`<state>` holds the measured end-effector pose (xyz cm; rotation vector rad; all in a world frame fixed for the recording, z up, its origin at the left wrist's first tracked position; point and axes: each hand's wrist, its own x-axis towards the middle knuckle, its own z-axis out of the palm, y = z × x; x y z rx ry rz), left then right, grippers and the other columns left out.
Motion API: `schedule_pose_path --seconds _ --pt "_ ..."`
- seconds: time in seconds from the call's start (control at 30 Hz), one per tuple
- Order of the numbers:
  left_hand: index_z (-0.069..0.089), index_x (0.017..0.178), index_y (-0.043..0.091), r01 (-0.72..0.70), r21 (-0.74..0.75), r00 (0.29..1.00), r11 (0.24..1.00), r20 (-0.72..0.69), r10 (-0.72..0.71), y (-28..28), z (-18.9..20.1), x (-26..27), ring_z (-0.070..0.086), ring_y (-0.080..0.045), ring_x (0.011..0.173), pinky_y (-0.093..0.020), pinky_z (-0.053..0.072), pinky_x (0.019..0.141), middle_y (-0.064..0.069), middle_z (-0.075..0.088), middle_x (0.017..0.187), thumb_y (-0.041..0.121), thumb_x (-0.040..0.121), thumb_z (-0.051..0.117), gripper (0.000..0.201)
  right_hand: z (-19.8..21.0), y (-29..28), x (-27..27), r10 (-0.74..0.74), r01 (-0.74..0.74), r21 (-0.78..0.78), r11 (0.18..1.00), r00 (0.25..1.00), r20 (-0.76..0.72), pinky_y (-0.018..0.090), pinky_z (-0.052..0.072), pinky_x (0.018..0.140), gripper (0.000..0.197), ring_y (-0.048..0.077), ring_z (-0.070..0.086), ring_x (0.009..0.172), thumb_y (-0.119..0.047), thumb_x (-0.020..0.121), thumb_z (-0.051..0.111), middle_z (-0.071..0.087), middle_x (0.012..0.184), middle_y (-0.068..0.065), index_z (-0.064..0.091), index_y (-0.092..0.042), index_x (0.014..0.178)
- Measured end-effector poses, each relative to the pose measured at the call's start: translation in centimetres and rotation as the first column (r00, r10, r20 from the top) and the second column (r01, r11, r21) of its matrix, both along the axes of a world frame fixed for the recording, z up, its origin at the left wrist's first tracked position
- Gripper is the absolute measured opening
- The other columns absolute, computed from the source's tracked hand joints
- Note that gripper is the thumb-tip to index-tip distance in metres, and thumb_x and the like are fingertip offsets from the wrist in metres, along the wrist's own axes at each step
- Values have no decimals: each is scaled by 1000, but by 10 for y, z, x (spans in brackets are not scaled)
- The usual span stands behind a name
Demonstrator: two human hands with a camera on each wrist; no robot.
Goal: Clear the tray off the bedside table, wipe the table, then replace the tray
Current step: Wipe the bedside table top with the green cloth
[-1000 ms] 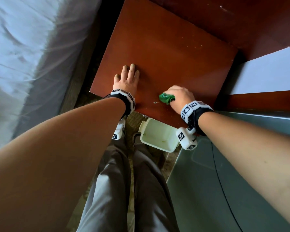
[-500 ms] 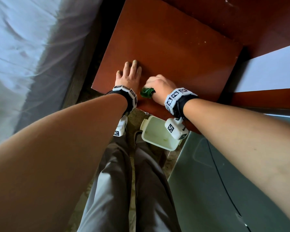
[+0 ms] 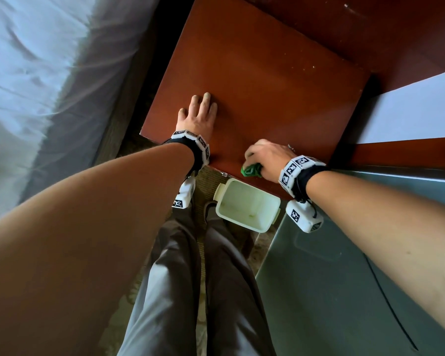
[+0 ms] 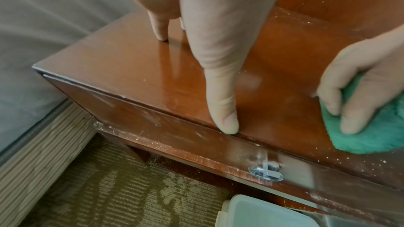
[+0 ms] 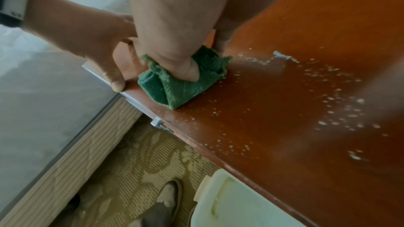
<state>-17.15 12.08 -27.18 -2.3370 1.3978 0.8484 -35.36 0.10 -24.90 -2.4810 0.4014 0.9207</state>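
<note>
The bedside table has a bare red-brown wooden top with no tray on it. My left hand lies flat on its near left part, fingers straight. My right hand grips a bunched green cloth and presses it on the top close to the front edge. In the right wrist view the thumb pins the cloth down. Pale crumbs are scattered on the wood to its right. The cloth also shows under the fingers in the left wrist view.
A white plastic bin stands on the patterned carpet just below the table's front edge, by my feet. A bed with white sheets is on the left. A grey-green flat surface with a black cord fills the lower right.
My right hand swept the cloth left up against the left hand, then back right and nearer the front edge. The left hand has stayed flat in place.
</note>
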Motion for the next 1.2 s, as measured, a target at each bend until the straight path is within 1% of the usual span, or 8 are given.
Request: schedule_pose_path --seconds 0.1,0.2,0.3,0.4,0.7,0.97,1.07,1.2 --pt "-1 156 13 4 -6 1000 1000 11 -4 1 -1 -2 -2 -35 149 -53 20 117 -11 -12 162 29 72 83 119 -1 -7 -7 -7 7 -10 1000 998 -67 42 46 94 54 20 50 121 -3 75 58 54 123 -13 66 -44 110" --pt "1 155 15 24 -20 1000 999 9 -24 0 0 -7 1 -38 148 -54 21 116 -12 -8 162 36 58 91 135 1 -17 -8 -221 221 -24 975 975 1 39 51 90 48 23 59 110 -10 76 55 63 118 -10 67 -39 111" --pt "-5 155 18 107 -3 994 994 -18 -107 -6 4 -24 -2 -38 148 -58 17 116 -11 -10 161 51 43 94 154 8 -38 -12 -569 584 -29 812 800 192 26 49 80 34 23 63 101 -15 80 59 69 112 -4 69 -26 111" --pt "-8 155 20 143 -7 989 990 -38 -143 -15 2 -42 -5 -38 148 -60 15 116 -10 -14 161 55 42 93 156 12 -58 -18 -698 735 -93 672 670 252 23 39 70 30 26 63 94 -18 84 56 70 107 3 67 -19 112" --pt "-11 155 24 204 57 978 977 24 -206 -31 -3 -59 -10 -38 148 -63 16 113 -12 -22 160 58 35 93 162 -3 -81 -31 -768 831 -199 519 556 319 34 44 96 43 29 54 119 -14 89 52 58 129 8 56 -16 131" --pt "-12 154 25 232 75 970 970 53 -236 -31 -4 -58 -10 -38 148 -62 18 114 -10 -22 160 63 35 91 162 -15 -60 -29 -702 762 -152 630 642 308 30 45 83 31 30 58 108 -7 88 53 57 123 7 61 -11 118" --pt "-13 154 25 229 72 971 971 53 -233 -32 -3 -59 -10 -38 148 -62 19 114 -11 -22 160 62 36 91 161 -15 -41 -32 -622 665 -88 741 730 283 30 49 88 36 26 60 107 -8 85 59 60 126 -1 64 -19 119" --pt "-12 154 25 230 87 969 969 75 -237 -33 2 -61 -8 -37 148 -60 20 114 -11 -21 160 62 37 91 160 -18 -16 -44 -499 533 -76 842 825 265 27 49 71 23 25 63 90 -18 85 58 64 111 -12 69 -31 101"
